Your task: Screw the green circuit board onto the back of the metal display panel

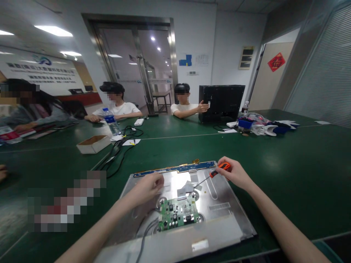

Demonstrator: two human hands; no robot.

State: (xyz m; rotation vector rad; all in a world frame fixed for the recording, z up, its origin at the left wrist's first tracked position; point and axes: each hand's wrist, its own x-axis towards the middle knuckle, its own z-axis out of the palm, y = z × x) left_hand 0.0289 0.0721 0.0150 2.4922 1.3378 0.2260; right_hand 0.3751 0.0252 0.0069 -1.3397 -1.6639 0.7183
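Note:
A metal display panel (225, 219) lies flat in front of me, with a green circuit board (178, 213) at its middle and a long blue board (175, 169) along its far edge. My right hand (233, 171) is closed round the orange and black handle of a screwdriver (216, 171). The screwdriver's tip points down and left at the grey tape (188, 187) just beyond the green board. Over the panel's left part, my left hand (150, 184) has its fingers curled together; whether something small is between them cannot be made out. Dark cables (144, 237) run from the green board's left side.
Black cables (117, 157), an open box (93, 144) and a water bottle (111, 122) are beyond the panel to the left. A person's hand touches a black monitor (222, 102) at the far side. Gloves and bags (263, 126) lie at the far right.

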